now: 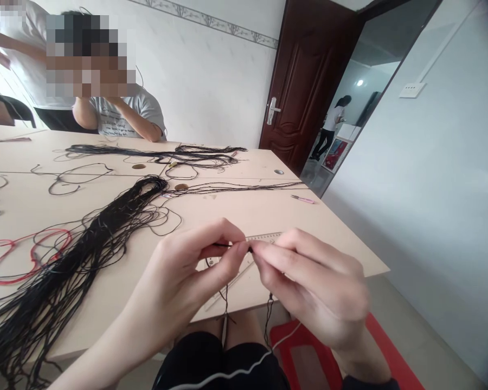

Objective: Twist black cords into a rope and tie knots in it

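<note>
Just above a pale table, in the head view: left hand and right hand, both pinching a short black cord between thumbs and fingertips, with thin strands dangling below. Under the hands, a ruler lying on the tabletop. Off to the left, a long bundle of black cords and a red cord; farther ahead, a small pink tool.
</note>
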A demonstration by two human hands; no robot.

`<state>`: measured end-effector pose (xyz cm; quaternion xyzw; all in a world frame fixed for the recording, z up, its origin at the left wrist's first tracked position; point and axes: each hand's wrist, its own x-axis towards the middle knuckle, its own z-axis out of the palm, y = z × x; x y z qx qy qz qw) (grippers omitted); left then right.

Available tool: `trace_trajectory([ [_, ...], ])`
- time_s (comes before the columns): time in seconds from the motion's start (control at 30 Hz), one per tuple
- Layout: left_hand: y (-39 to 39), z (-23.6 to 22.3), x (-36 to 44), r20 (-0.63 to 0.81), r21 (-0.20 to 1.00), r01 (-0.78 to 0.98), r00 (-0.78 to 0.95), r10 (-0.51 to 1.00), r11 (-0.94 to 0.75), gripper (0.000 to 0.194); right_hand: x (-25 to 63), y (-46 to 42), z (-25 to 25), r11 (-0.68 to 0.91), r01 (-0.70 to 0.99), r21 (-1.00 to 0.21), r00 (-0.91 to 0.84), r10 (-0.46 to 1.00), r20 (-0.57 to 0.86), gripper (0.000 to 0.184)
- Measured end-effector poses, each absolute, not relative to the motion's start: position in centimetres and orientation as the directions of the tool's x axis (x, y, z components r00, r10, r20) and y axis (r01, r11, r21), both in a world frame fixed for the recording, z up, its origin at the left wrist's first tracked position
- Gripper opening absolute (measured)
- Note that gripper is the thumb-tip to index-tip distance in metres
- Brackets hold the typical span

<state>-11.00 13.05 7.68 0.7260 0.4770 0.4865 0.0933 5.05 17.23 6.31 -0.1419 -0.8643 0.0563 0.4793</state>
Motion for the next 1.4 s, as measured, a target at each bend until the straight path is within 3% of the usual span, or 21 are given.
trace_trajectory([
  [0.37,13.7,7.0,-10.8,0.632,0.625,0.59,0.003,0.775,-0.512,0.017,4.2,18.3,5.3,0.905,0.137,-0.403,-0.416,0.421,0.806,0.015],
  [0.67,13.7,6.6,-11.1,0.667,0.525,0.663,0.07,0.742,-0.534,0.014,3.9,18.3,5.3,0.899,0.099,-0.427,-0.389,0.43,0.815,0.015],
  [0.77,13.8,7.0,-12.1,0.759,0.371,0.752,0.093,0.644,-0.545,0.012,3.9,18.8,5.7,0.902,0.084,-0.424,-0.398,0.421,0.815,0.012],
  [0.87,14.2,8.5,-13.7,0.843,0.059,0.855,0.234,0.485,-0.515,0.022,3.7,19.7,6.7,0.918,0.073,-0.389,-0.425,0.381,0.821,0.008],
  [0.97,14.9,10.7,-15.1,0.797,-0.241,0.82,0.473,0.376,-0.52,0.016,3.6,20.7,7.9,0.939,0.053,-0.339,-0.45,0.326,0.831,0.007],
  [1.07,15.5,12.6,-15.4,0.776,-0.39,0.734,0.588,0.231,-0.557,0.011,3.4,21.8,9.2,0.948,0.05,-0.314,-0.459,0.302,0.836,0.008],
  [1.23,15.9,13.7,-14.3,0.831,-0.235,0.845,0.431,0.351,-0.481,0.014,2.9,23.3,11.2,0.959,-0.004,-0.285,-0.48,0.248,0.841,0.012],
  [1.33,16.1,13.1,-14.6,0.833,-0.248,0.85,0.432,0.345,-0.464,0.009,2.3,23.9,11.7,0.955,-0.03,-0.295,-0.462,0.248,0.851,0.012],
  [1.4,16.4,12.4,-15.1,0.88,-0.189,0.894,0.338,0.335,-0.406,0.014,1.7,24.3,11.7,0.944,-0.051,-0.327,-0.436,0.273,0.857,0.009],
])
